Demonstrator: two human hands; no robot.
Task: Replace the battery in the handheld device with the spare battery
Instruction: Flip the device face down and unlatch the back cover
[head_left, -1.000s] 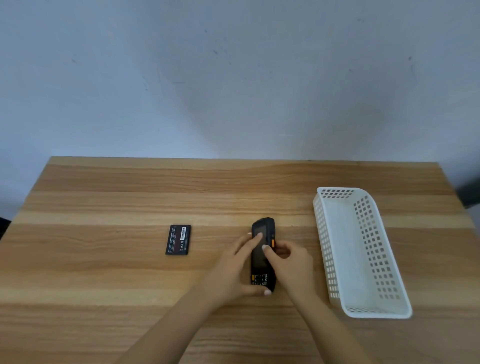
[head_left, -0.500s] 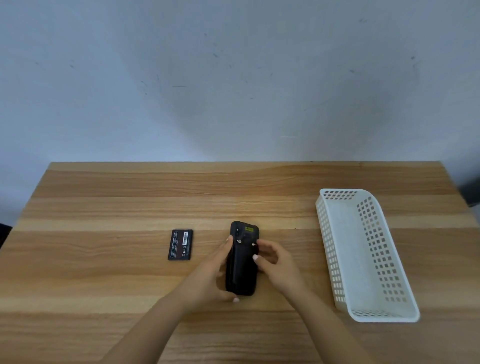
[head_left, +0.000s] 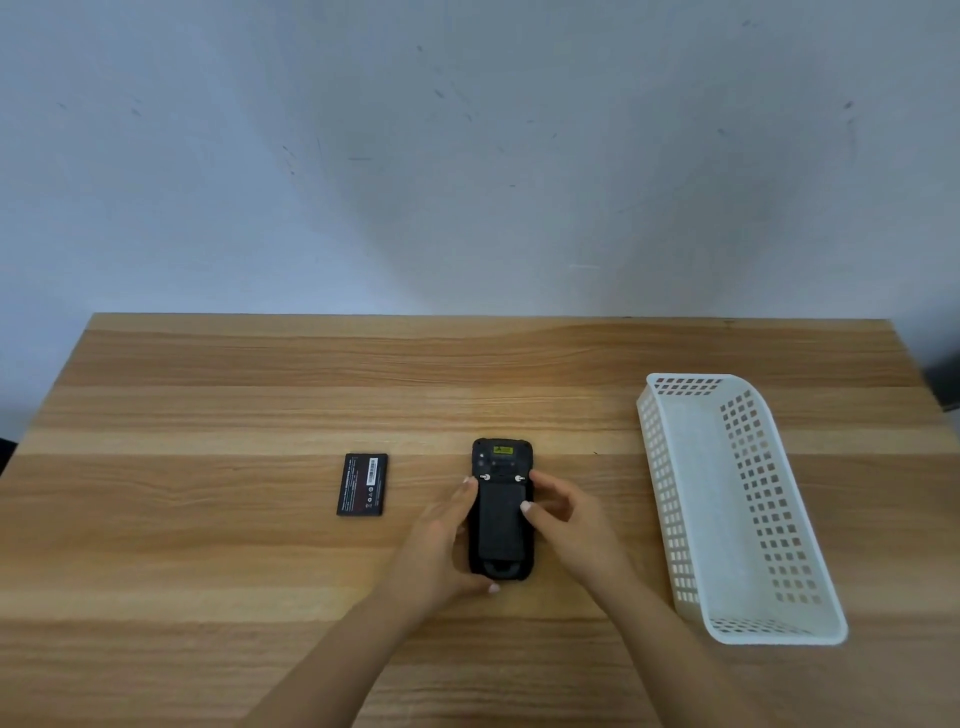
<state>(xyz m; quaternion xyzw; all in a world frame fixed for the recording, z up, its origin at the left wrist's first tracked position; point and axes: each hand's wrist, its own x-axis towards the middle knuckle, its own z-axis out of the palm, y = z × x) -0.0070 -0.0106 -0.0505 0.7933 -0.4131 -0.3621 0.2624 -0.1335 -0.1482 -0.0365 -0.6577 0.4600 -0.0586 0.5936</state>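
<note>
The black handheld device (head_left: 500, 519) lies face down on the wooden table (head_left: 208, 571), its back cover on, a yellow label and two silver latches near its far end. My left hand (head_left: 447, 545) grips its left side and near end, thumb under the bottom edge. My right hand (head_left: 561, 519) holds the right side, thumb on the back cover, fingers by the right latch. The spare battery (head_left: 362, 484), a flat black rectangle with a white barcode label, lies on the table to the left of the device, apart from both hands.
A white perforated plastic basket (head_left: 670, 499) stands empty on the right side of the table, running from far to near. A pale wall rises behind the table's far edge.
The device was turned over from screen up to back up and now lies flat. Both hands stayed on it, shifting to its sides. The spare battery has not moved.
</note>
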